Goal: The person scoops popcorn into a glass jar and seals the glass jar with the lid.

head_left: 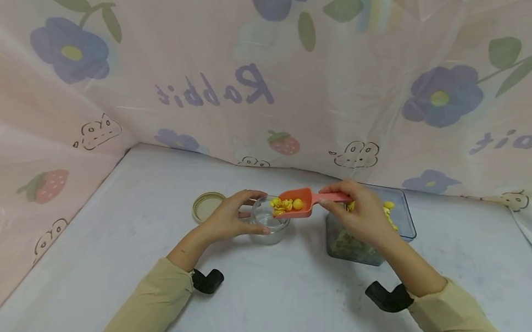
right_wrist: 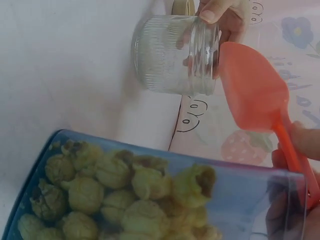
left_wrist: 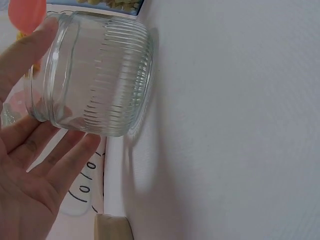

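A ribbed glass jar (left_wrist: pixel 100 75) stands upright on the table, with no popcorn showing inside it. My left hand (head_left: pixel 230 215) holds it near the rim, thumb on one side and fingers on the other. My right hand (head_left: pixel 357 213) grips the handle of a coral-red scoop (right_wrist: pixel 255 90). Yellow popcorn (head_left: pixel 286 206) lies in the scoop's bowl, whose lip is over the jar's mouth. Under my right forearm stands a clear bluish plastic box (head_left: pixel 406 216), which holds more popcorn (right_wrist: pixel 135 195).
A round gold-rimmed lid (head_left: pixel 206 207) lies on the white table (head_left: pixel 268 310) behind my left hand. A printed cloth (head_left: pixel 211 43) hangs behind the table and along its left side. Black curved pieces (head_left: pixel 208 281) are at both wrists.
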`<state>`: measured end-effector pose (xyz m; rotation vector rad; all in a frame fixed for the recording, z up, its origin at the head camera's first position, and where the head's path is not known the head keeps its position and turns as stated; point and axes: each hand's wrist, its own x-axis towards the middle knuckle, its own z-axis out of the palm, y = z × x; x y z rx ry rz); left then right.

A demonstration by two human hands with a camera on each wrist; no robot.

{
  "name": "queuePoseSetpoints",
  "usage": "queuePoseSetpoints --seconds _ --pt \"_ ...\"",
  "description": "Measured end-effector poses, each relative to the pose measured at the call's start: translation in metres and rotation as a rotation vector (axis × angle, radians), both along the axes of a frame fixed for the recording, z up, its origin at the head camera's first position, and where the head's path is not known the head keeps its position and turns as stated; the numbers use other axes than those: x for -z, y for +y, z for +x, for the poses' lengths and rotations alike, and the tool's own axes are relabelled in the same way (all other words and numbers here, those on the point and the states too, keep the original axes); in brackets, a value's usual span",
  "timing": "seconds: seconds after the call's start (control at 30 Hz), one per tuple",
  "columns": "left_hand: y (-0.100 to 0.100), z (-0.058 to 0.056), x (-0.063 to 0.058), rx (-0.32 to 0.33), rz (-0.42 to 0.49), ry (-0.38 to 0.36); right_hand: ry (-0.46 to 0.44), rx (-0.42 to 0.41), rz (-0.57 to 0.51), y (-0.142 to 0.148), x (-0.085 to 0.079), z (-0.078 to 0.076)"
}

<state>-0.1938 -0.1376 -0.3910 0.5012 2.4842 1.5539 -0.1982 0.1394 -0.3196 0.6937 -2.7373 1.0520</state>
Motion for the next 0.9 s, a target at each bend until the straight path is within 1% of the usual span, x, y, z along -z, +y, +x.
queuePoseSetpoints --seconds 0.2,0.37,0.47,0.6,0.7,0.83,0.9 --pt "0.0004 0.0003 -0.0007 0.003 0.010 0.002 0.027 -0.015 0.036 -0.0003 0.0004 -0.0014" --pt "0.0001 -0.0004 -0.0006 0.004 0.014 0.014 0.049 -0.034 0.040 0.0000 0.0000 -0.0020" --pt "0.0001 -0.0008 0.0004 -0.006 0.003 0.006 0.049 -0.038 0.040 0.0005 -0.0008 -0.0015" --pt "0.0000 -0.0012 0.0016 -0.009 -0.004 0.003 0.026 -0.025 0.039 0.0012 -0.0019 -0.0011" --pt "0.0002 -0.0012 0.0012 -0.002 0.003 0.006 0.004 -0.012 0.018 0.0020 -0.0031 -0.0003" --pt "0.0007 0.0000 -0.0015 0.008 0.006 0.003 -0.027 0.002 -0.051 0.0038 -0.0040 0.0021" --pt "0.0010 0.0011 -0.0040 0.010 -0.007 0.005 -0.036 0.010 -0.092 0.0050 -0.0044 0.0037"
